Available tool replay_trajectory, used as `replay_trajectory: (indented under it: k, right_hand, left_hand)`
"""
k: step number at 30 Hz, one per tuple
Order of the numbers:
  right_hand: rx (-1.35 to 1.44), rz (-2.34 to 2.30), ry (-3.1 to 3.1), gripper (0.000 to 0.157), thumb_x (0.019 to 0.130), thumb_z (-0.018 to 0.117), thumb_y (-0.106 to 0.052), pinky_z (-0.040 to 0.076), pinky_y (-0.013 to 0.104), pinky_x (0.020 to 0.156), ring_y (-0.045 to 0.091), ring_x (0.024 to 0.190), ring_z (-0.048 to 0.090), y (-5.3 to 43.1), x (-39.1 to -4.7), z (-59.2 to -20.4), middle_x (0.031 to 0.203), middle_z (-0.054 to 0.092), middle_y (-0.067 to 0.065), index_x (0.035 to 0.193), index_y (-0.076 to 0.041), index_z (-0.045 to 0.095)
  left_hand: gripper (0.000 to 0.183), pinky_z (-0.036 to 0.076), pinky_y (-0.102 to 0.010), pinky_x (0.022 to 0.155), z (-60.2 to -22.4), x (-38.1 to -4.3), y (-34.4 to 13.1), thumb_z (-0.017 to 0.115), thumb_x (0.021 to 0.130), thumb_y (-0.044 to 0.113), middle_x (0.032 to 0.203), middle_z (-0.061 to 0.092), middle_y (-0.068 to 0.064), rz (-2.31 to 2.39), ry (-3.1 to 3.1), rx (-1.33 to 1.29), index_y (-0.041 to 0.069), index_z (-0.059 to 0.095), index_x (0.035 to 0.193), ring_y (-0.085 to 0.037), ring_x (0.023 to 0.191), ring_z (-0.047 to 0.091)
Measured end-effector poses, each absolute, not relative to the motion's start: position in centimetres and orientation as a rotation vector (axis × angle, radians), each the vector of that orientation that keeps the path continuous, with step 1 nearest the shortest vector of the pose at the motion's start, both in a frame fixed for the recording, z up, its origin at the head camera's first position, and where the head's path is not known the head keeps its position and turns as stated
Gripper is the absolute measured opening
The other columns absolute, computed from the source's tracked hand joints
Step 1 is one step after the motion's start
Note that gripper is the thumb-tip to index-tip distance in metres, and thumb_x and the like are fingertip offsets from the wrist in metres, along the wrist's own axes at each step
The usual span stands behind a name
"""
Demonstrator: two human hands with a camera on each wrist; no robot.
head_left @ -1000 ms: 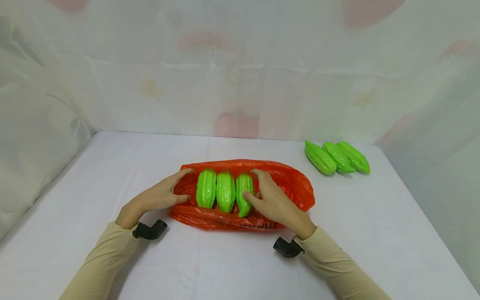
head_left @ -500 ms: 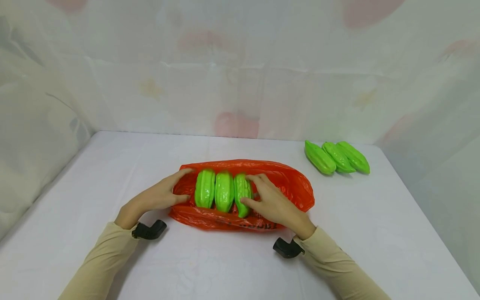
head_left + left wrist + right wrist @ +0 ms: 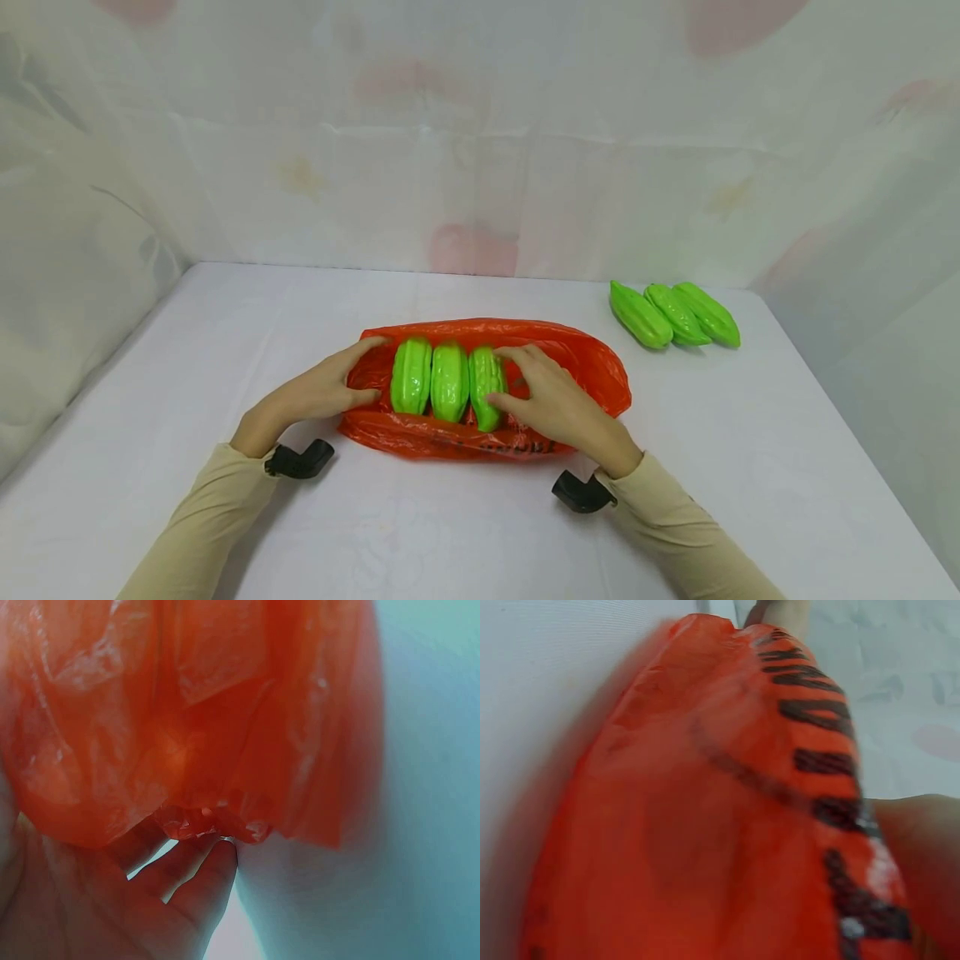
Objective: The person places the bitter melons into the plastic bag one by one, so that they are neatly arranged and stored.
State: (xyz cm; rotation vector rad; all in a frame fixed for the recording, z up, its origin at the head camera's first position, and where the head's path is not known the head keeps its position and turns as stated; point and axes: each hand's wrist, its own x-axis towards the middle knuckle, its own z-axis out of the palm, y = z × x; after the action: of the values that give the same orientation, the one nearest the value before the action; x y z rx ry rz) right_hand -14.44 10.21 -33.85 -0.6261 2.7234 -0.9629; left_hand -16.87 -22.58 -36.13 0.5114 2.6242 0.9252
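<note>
In the head view, a red plastic bag (image 3: pixel 577 367) lies flattened and gaping on the white table. Three glossy, ridged green fruits, like star fruit, sit side by side in it: a left one (image 3: pixel 412 377), a middle one (image 3: pixel 450 382) and a right one (image 3: pixel 487 387). My left hand (image 3: pixel 318 388) spans the bag's left end, thumb and fingers spread and touching the plastic. Beside the right fruit is my right hand (image 3: pixel 551 398), its thumb and index finger apart at the fruit's right side; its other fingers are mostly hidden. Both wrist views show mainly red plastic.
Three more green fruits (image 3: pixel 675 315) lie together at the table's back right. A pale patterned sheet (image 3: pixel 480 167) rises behind the table (image 3: pixel 420 533). Black wrist cameras (image 3: pixel 300 460) sit at both beige cuffs.
The right hand first shifted left, nudging the three fruits slightly left, then drew back a little to the right. The left hand has stayed in place.
</note>
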Motion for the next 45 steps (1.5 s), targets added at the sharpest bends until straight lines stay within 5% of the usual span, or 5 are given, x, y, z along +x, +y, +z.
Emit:
replay_trajectory:
  k: [20,45]
  right_hand:
    - [-0.82,-1.132,2.699,0.048,0.093,0.07,-0.027,0.054,0.045,0.093,0.024,0.11,0.064,12.6,-14.3,-31.2,0.133,0.061,0.003,0.135,-0.01,0.055]
    - [-0.959,-1.214,2.746,0.044,0.092,0.071,-0.016,0.055,0.045,0.092,0.024,0.111,0.066,17.0,-15.2,-29.2,0.131,0.063,0.006,0.133,-0.01,0.057]
  left_hand:
    - [0.07,0.037,-0.064,0.108,-36.2,-17.0,-22.5,0.063,0.09,0.013,0.144,0.047,-0.021,0.928,2.619,0.523,0.006,0.029,0.151,-0.04,0.131,0.046]
    - [0.071,0.036,-0.064,0.108,-36.1,-16.8,-22.6,0.062,0.089,0.012,0.145,0.046,-0.021,0.94,2.622,0.548,0.006,0.03,0.151,-0.04,0.131,0.046]
